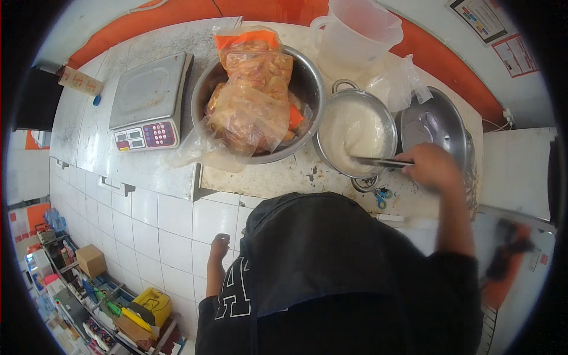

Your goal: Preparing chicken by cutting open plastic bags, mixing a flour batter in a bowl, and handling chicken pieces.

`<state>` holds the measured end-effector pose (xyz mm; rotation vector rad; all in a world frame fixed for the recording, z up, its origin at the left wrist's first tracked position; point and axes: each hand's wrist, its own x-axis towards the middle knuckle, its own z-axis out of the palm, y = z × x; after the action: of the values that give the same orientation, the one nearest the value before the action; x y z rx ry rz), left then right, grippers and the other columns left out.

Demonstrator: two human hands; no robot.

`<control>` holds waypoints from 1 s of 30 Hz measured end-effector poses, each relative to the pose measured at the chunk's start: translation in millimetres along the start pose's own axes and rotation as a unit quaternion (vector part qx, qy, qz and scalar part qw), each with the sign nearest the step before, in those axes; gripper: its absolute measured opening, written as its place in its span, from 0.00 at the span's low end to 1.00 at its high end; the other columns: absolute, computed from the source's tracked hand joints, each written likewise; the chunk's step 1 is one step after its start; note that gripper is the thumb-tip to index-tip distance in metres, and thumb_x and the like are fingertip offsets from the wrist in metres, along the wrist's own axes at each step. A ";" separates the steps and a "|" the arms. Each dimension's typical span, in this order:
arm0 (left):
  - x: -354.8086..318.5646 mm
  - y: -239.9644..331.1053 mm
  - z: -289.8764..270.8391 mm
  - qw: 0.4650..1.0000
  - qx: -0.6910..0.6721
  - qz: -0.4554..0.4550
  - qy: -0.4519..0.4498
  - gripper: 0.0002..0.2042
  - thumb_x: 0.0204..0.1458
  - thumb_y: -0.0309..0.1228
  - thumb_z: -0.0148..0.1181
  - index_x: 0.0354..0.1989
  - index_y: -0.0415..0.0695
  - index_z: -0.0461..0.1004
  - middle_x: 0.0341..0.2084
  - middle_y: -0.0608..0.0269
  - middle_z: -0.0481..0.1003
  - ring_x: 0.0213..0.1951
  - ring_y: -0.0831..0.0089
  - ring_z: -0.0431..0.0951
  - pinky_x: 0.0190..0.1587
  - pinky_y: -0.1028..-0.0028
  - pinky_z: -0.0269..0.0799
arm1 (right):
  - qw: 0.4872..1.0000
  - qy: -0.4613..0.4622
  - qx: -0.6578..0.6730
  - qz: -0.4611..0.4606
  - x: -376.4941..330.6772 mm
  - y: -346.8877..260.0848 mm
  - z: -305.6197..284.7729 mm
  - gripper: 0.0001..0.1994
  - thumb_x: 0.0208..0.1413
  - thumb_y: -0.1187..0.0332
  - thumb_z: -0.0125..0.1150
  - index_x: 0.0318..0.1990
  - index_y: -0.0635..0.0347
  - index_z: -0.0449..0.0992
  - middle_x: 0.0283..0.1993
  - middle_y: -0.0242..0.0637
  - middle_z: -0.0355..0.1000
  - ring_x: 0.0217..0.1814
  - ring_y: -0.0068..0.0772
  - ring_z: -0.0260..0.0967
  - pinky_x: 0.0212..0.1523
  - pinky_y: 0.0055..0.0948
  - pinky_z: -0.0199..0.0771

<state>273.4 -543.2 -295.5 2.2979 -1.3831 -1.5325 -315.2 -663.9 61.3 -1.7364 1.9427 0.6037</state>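
Observation:
My right hand is closed round the handle of a long metal utensil. The utensil's far end dips into pale, creamy liquid, which hides its shape. A steel pot with loop handles contains this liquid. Well away from the counter's things, my left hand hangs low by my body, fingers curled, with nothing visible in them. Left of the pot, a large steel bowl carries clear plastic bags of orange-coloured food. Right of the pot lies a wide, shiny metal bowl.
A digital scale occupies the counter's left side. Behind the pot stand a translucent plastic jug and a crumpled clear bag. Blue-handled scissors lie near the front edge. Crates and a yellow bin fill the lower left.

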 end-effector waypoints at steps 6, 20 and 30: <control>2.5 -11.9 2.3 0.994 0.080 -0.031 -0.062 0.18 0.53 0.40 0.60 0.42 0.36 0.74 0.25 0.55 0.77 0.24 0.68 0.77 0.28 0.69 0.74 | 0.992 0.066 0.100 0.025 24.6 -3.9 23.9 0.13 0.53 0.64 0.59 0.46 0.50 0.79 0.41 0.47 0.76 0.46 0.50 0.73 0.48 0.43 0.71; 2.0 -2.3 -3.1 0.990 0.120 0.035 -0.066 0.18 0.54 0.41 0.59 0.42 0.38 0.74 0.28 0.52 0.78 0.24 0.68 0.78 0.29 0.69 0.75 | 0.986 0.072 0.123 0.090 31.7 -1.0 27.6 0.14 0.55 0.63 0.58 0.50 0.45 0.78 0.43 0.46 0.76 0.47 0.49 0.73 0.49 0.43 0.71; 21.1 -47.4 11.3 0.995 0.073 0.030 -0.057 0.17 0.55 0.40 0.59 0.41 0.36 0.74 0.27 0.52 0.78 0.24 0.68 0.78 0.29 0.70 0.75 | 0.994 -0.019 0.106 -0.006 9.5 12.2 34.7 0.14 0.55 0.64 0.57 0.48 0.47 0.79 0.38 0.46 0.77 0.44 0.48 0.74 0.47 0.43 0.71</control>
<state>297.3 -524.9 -339.2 2.2564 -1.6271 -1.6185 -326.5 -649.2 28.1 -1.5910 1.8941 0.4067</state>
